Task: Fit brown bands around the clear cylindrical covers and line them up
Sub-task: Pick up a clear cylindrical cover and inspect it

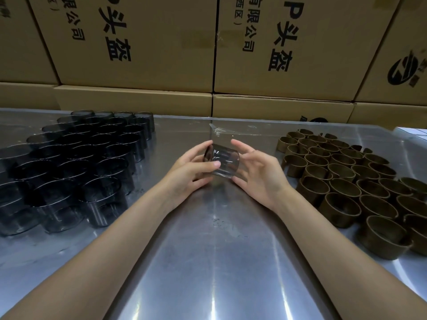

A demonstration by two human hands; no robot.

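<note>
packing workshop, stacked cartons (138, 42), steel table (208, 262)

both forearms are bare up to the frame edge, no sleeves showing. the left hand (193, 168) and right hand (258, 173) have short, unpainted nails.
</note>
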